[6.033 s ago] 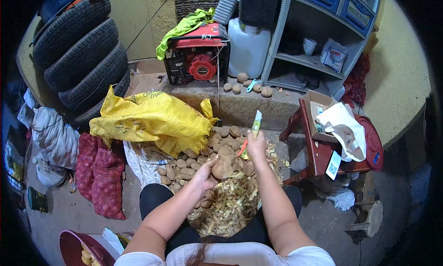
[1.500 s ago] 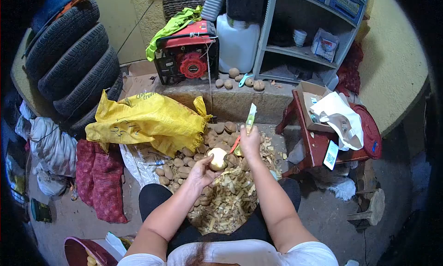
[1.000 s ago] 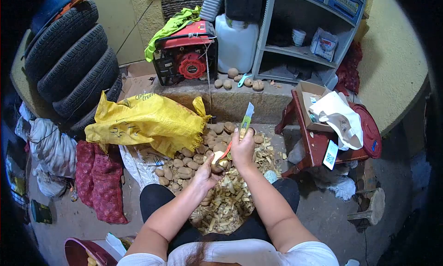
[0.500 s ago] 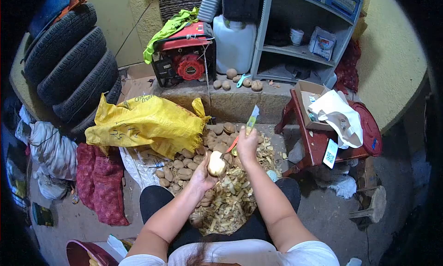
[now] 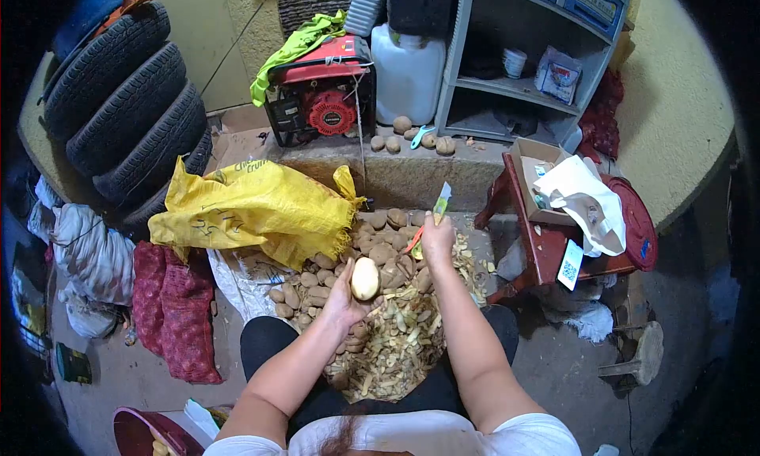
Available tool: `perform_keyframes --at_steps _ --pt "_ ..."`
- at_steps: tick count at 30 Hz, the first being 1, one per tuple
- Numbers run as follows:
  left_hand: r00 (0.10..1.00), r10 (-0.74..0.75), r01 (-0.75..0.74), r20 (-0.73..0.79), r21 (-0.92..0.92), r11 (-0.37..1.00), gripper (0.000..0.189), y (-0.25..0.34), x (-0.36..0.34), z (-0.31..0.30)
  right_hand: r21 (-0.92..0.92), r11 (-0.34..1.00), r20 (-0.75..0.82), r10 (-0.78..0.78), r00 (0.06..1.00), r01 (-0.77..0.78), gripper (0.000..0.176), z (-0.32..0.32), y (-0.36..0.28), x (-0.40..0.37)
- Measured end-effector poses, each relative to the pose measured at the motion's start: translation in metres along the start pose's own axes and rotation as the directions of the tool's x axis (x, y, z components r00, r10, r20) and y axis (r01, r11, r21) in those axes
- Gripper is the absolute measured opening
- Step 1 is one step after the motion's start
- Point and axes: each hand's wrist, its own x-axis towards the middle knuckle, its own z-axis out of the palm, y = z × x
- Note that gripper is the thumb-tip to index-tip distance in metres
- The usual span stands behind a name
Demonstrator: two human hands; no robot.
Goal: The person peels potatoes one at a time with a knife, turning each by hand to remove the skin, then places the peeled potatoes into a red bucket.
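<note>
A peeled, pale potato (image 5: 366, 279) rests in my left hand (image 5: 344, 302), whose fingers are closed round its side. My right hand (image 5: 438, 238), up and to the right of the potato, grips a peeler (image 5: 416, 240). Its orange part shows at the left of the fist, and a green-and-white end sticks out above. The peeler is apart from the potato. Under both hands lies a heap of unpeeled potatoes (image 5: 380, 254), with a pile of peelings (image 5: 396, 349) between my knees.
A yellow sack (image 5: 253, 210) lies at the left of the heap, beside red mesh sacks (image 5: 174, 313). On the ledge behind are a red generator (image 5: 321, 100), several potatoes and a light blue peeler (image 5: 422, 136). A red stool (image 5: 542, 254) carries a cardboard box. A tub (image 5: 134, 432) stands at lower left.
My right hand has moved slightly right with the peeler, farther from the potato. In my left hand the potato now stands more upright and shows more of its peeled face.
</note>
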Motion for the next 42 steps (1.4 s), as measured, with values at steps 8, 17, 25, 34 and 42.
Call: perform_keyframes --at_steps 8,17,25,34,42 --pt "0.999 -0.035 0.037 -0.037 0.044 0.998 0.040 -0.004 0.011 -0.001 0.037 0.991 0.152 -0.134 0.979 0.130 0.028 0.008 -0.023 -0.046" --pt "0.990 -0.039 0.049 -0.133 0.071 0.996 0.035 -0.009 -0.005 0.021 0.064 0.951 0.068 -0.307 0.949 0.303 0.027 0.005 -0.038 -0.065" --pt "0.993 -0.034 0.049 -0.115 0.132 0.990 0.033 -0.012 0.004 0.012 -0.062 0.982 0.099 -0.172 0.980 0.179 0.030 0.014 -0.026 -0.056" --pt "0.994 -0.091 0.102 -0.057 0.230 0.968 0.031 -0.008 -0.008 0.009 -0.215 0.976 -0.106 -0.061 0.992 0.037 0.031 0.004 0.011 -0.002" --pt "0.998 -0.022 0.031 -0.060 0.161 0.986 0.032 -0.010 -0.003 0.011 0.015 1.000 0.103 -0.025 0.994 0.024 0.031 0.001 -0.021 -0.032"
